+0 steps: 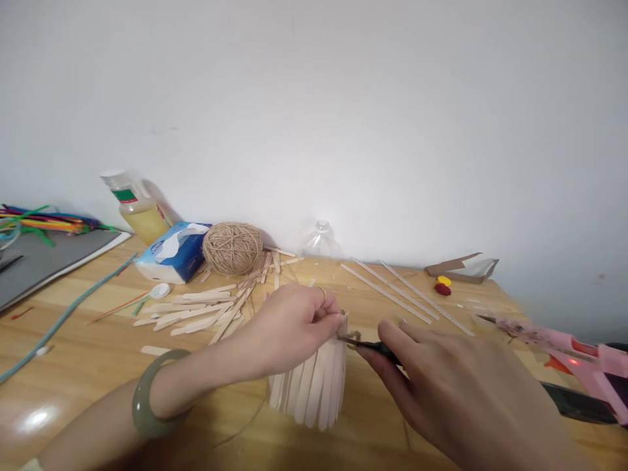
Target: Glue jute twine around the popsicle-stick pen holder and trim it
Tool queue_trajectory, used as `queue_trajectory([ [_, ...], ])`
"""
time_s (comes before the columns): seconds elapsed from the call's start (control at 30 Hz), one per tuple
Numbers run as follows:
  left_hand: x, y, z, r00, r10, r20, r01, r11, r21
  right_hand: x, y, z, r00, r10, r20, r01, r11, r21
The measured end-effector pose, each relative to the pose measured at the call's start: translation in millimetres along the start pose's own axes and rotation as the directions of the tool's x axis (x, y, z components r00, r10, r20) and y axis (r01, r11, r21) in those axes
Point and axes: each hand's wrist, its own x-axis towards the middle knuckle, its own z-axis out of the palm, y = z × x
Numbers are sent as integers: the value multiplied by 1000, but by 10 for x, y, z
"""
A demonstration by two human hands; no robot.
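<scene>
Two hands: left hand [304, 324] closed in a pinch at the stick-covered cylinder's [314, 389] upper rim; right hand [451, 386] gripping a dark-handled cutting tool [370, 345], probably scissors, its tip by a bit of twine [354, 336].
Cylinder: center front of the worktop [196, 432], top hidden by the left hand.
Lettering: tissue pack [174, 252], blue and white, too small to read; bottle [140, 209], green label, unreadable.
Clear sticks: three [407, 294], right of center.
Twine ball: one [233, 248], touching the pack.
Loose wooden sticks: many [196, 311], overlapping.
Pink glue gun: one [572, 353], red light lit.
</scene>
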Motion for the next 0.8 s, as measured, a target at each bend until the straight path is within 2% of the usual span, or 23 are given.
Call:
queue_trajectory([
  [0.23,-10,63,24,1000,1,6,-2,999,43,-32,15,-50,999,-5,38,5,1000,12],
  [0.8,-51,69,49,999,22,34,-23,1000,13,-70,15,-72,995,-25,95,20,999,51],
])
